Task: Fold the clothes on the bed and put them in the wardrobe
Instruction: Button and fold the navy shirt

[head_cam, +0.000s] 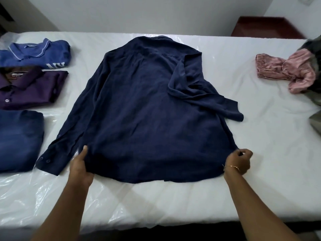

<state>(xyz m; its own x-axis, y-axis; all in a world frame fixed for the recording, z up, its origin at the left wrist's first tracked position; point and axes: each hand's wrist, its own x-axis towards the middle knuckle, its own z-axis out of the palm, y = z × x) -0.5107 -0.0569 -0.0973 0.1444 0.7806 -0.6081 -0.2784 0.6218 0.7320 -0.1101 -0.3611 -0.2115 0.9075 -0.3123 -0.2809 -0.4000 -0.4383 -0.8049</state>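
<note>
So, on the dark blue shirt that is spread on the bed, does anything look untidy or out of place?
Yes. The navy shirt lies back up and mostly flat, but its right sleeve is bunched and twisted across the body, while the left sleeve lies straight. The left hand and right hand grip the hem.

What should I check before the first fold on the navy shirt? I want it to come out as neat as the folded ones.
1. Navy shirt lies back up, collar at the far side: ok.
2. Left hand holds the near left hem corner: ok.
3. Right hand pinches the near right hem corner: ok.
4. Left sleeve lies straight along the body: ok.
5. Right sleeve is crumpled across the back, not laid flat: not ok.
6. Front buttoned underneath: cannot tell.
</note>
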